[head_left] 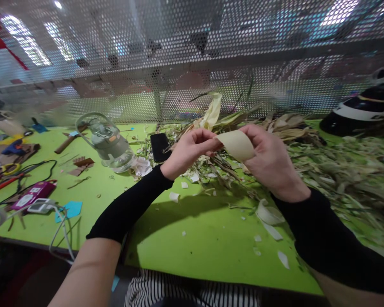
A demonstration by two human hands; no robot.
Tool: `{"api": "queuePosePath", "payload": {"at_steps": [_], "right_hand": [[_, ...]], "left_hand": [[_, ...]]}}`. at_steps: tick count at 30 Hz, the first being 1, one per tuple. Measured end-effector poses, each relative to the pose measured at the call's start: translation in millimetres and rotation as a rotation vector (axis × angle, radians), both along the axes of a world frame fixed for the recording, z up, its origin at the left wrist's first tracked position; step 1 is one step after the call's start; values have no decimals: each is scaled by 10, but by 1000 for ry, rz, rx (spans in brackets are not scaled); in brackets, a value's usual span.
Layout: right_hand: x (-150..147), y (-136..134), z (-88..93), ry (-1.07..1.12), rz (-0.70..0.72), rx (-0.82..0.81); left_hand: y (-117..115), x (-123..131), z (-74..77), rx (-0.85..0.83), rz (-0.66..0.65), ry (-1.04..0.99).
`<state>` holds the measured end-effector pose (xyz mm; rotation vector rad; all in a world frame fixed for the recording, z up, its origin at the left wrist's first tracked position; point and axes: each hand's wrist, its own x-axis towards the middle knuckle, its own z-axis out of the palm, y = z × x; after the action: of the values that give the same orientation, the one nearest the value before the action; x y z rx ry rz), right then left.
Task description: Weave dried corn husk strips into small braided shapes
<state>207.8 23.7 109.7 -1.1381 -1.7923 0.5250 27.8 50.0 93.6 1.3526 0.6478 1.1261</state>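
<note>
A wide, pale cream strip (237, 145), curved like a band, is held above the green table (192, 264). My left hand (195, 149) pinches its left end between thumb and fingers. Around its right end my right hand (270, 164) is closed, with the fingertips partly hidden behind the strip. Beneath and behind both hands lie scattered plant scraps and dry husks. A curled pale piece (269, 212) rests on the table below my right hand.
A clear bottle (110, 145) and a black phone (159, 147) stand and lie left of the hands. Further left are a hammer (64, 144), a purple device (35, 194) and cables. Husks (336, 170) cover the right side. A perforated metal screen (179, 64) rises behind.
</note>
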Motion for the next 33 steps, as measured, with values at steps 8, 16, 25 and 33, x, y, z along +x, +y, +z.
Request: {"api": "queuePosePath", "payload": {"at_steps": [8, 16, 25, 33], "right_hand": [[-58, 79, -103, 226, 55, -94], [-62, 77, -107, 241, 16, -87], [-13, 38, -37, 5, 94, 62], [12, 48, -18, -169, -31, 167]], "left_hand": [[2, 11, 11, -96, -1, -32], [39, 7, -20, -131, 4, -27], [67, -11, 51, -490, -71, -176], [-4, 16, 82, -287, -38, -68]]}}
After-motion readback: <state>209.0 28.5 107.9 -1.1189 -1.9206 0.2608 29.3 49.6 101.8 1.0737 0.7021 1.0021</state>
